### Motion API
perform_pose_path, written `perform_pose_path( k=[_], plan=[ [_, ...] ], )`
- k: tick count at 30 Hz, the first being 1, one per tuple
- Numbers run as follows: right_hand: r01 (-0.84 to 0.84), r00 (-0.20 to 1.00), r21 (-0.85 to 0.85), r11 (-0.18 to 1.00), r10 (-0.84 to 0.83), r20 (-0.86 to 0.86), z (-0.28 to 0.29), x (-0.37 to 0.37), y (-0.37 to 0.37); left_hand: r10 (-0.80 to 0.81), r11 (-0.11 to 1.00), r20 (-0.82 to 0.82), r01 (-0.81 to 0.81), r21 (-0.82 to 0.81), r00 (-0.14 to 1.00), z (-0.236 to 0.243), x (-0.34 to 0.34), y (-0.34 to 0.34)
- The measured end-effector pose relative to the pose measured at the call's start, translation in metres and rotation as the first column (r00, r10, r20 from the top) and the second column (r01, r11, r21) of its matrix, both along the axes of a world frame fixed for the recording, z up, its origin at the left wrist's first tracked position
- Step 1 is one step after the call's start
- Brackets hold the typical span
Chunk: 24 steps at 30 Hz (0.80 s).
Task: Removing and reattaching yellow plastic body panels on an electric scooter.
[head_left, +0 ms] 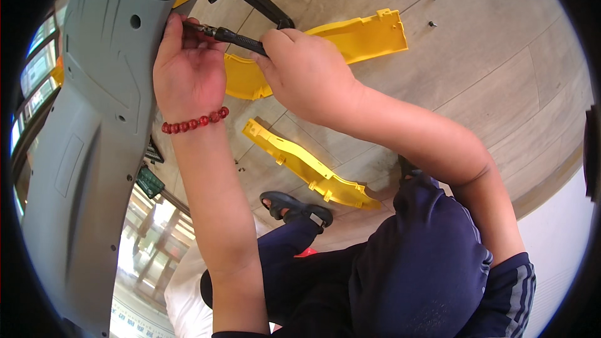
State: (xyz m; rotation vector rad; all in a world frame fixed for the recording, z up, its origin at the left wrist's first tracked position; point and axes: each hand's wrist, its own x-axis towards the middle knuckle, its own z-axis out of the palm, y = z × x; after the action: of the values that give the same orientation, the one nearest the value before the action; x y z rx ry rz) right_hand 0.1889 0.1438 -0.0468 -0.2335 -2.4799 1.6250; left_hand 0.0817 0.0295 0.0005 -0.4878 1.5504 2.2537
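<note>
My right hand (310,75) is closed round the black textured handle of a screwdriver (241,40), which lies nearly level and has a metal front end. The fingers of my left hand (191,75) curl at that metal end, palm turned up, beside a large grey machine housing (103,119). Exactly where the tip sits is hidden behind those fingers. A red bead bracelet (195,123) circles my left wrist. Round screw holes dot the grey housing. Beyond my hands lies a long yellow plastic cover (369,37), partly hidden by my right hand.
Another yellow cover (310,169) lies on the wood-look floor (501,81) near my foot in a black sandal (294,208). Two small screws (432,24) rest at the far right. A dark green case (150,181) stands by the housing. A black bar (260,1) juts out at the top.
</note>
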Motion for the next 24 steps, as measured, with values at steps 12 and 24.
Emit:
perform_pose_path(
  k=[12, 24],
  plan=[
    [-0.022, 0.988, -0.119, 0.993, 0.04, 0.15, -0.001, 0.041, 0.03, 0.026, 0.994, -0.039, -0.022, 0.11, 0.999, -0.002, 0.008, 0.003],
    [0.151, 0.973, -0.174, 0.973, -0.116, 0.2, 0.001, 0.041, 0.054, 0.053, 0.988, -0.024, -0.049, 0.148, 0.998, -0.001, 0.009, 0.007]
  ],
)
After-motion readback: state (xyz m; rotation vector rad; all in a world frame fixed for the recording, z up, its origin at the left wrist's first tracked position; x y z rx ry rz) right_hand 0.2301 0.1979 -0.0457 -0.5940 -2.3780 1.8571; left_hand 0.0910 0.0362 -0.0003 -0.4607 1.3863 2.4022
